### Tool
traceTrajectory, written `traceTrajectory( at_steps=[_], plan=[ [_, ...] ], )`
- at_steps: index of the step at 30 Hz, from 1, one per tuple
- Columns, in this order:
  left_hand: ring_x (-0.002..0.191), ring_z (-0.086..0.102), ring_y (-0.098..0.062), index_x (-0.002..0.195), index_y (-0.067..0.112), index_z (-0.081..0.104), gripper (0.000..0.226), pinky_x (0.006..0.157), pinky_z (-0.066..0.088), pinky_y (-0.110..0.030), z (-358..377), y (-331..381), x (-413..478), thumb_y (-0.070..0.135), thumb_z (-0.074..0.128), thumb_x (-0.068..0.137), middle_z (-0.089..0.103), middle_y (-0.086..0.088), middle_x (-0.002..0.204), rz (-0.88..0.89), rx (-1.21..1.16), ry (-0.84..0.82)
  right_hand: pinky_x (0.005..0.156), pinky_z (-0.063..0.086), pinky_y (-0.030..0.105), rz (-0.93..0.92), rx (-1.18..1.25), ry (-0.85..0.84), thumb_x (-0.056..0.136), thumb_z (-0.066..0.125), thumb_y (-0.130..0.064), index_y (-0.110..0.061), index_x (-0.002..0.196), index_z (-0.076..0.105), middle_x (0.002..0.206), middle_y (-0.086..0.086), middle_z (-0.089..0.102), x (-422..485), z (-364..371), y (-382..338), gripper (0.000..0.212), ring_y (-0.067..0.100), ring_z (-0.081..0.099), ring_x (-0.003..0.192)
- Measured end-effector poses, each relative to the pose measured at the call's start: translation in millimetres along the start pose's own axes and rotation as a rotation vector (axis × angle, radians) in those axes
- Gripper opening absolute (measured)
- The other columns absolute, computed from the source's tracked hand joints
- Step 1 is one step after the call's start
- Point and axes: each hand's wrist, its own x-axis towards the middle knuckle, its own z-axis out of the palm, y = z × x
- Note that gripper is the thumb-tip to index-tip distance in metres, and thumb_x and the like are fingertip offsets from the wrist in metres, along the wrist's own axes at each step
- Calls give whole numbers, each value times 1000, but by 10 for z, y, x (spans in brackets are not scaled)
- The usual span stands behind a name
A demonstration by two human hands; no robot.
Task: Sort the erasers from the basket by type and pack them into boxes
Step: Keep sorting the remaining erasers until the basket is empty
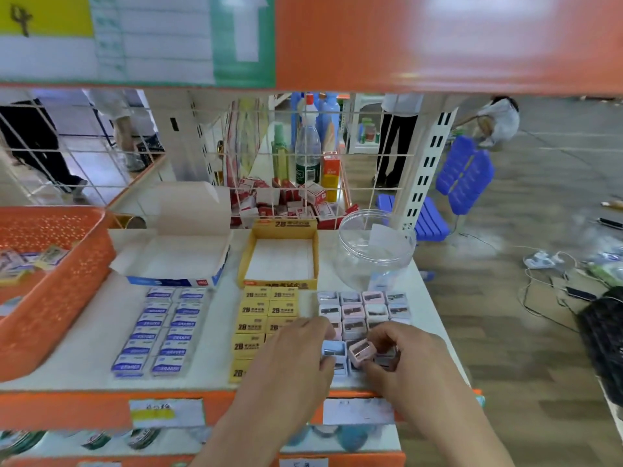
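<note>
A small pink block [361, 351] is pinched, tilted, between the thumb and curled fingers [377, 337] of the right hand [411, 358]. Just beside it, a pale blue block [333, 349] is held between the thumb and fingers of the left hand [296, 355]. Both are at the near end of a patch of pink and grey blocks [364, 308] on the worktop [84, 332]. Yellow erasers [266, 310] and blue erasers [161, 332] are laid in 2 rows each. An orange basket [67, 281] is seen at the far left.

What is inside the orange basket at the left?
A few wrapped erasers lie in the orange basket; its perforated near wall covers the rest of the floor.
</note>
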Motion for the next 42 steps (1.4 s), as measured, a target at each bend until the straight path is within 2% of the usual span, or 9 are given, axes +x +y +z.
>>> traceTrajectory(
  at_steps=[11, 15, 21, 26, 33, 35, 37, 39, 42],
  plan=[
    [102, 49, -3, 114, 35, 46, 22, 84, 41, -18, 3, -18, 21, 31, 54, 94, 52, 17, 116, -21, -46, -10, 61, 38, 10, 32, -42, 36, 78, 73, -24, -35, 66, 42, 67, -14, 53, 51, 71, -13, 36, 3, 51, 67],
    [101, 50, -3, 118, 35, 44, 26, 85, 44, -19, 0, -16, 33, 32, 53, 94, 52, 15, 118, -15, -45, -14, 59, 36, 12, 41, -60, 40, 78, 72, -25, -30, 69, 47, 68, -14, 53, 65, 92, -17, 28, 4, 49, 67],
    [104, 45, -4, 122, 35, 40, 29, 86, 40, -19, -24, -56, 35, 33, 52, 95, 48, 16, 119, 23, -29, -10, 70, 47, 31, 47, -113, 64, 77, 71, -30, -31, 75, 49, 75, -13, 55, 46, 71, -72, 22, 11, 54, 76],
    [115, 37, 1, 130, 38, 34, 41, 91, 32, -14, -156, -135, 22, 38, 53, 93, 37, 21, 128, 91, 10, 76, 71, 49, 30, -83, -120, 177, 74, 72, -15, -25, 94, 63, 92, -10, 58, 70, 53, -238, 24, 14, 56, 85],
    [136, 11, -5, 139, 40, 20, 55, 113, 12, -27, -594, -567, -91, 46, 49, 92, 14, 16, 144, -5, 210, 196, 91, 48, 39, -246, -176, 205, 71, 78, -9, -17, 114, 64, 122, 8, 58, 289, 351, -704, 47, 31, 57, 111],
    [134, 13, -8, 138, 38, 26, 54, 111, 12, -29, -751, -815, -154, 43, 52, 91, 19, 11, 145, -41, 210, 263, 101, 39, 34, -268, -179, 154, 80, 73, -18, -21, 125, 59, 135, 4, 49, 377, 456, -964, 48, 25, 46, 126],
    [128, 26, -15, 128, 32, 40, 52, 107, 24, -36, -947, -1080, -223, 37, 61, 81, 40, 0, 139, -61, 215, 331, 110, 26, 25, -320, -166, 89, 91, 59, -31, -29, 138, 45, 148, -5, 32, 453, 573, -1273, 49, 13, 28, 137],
    [128, 35, -20, 126, 28, 47, 53, 105, 31, -43, -1176, -1340, -330, 34, 67, 78, 48, -4, 135, -120, 221, 380, 110, 20, 19, -362, -160, 28, 95, 49, -38, -32, 142, 36, 149, -11, 25, 536, 697, -1616, 50, 7, 21, 137],
    [130, 38, -24, 131, 25, 50, 52, 106, 31, -44, -1528, -1726, -485, 32, 67, 82, 45, -2, 139, -195, 227, 459, 101, 22, 15, -501, -131, -10, 95, 48, -38, -32, 141, 36, 143, -14, 31, 645, 906, -2140, 47, 5, 26, 130]
  ],
)
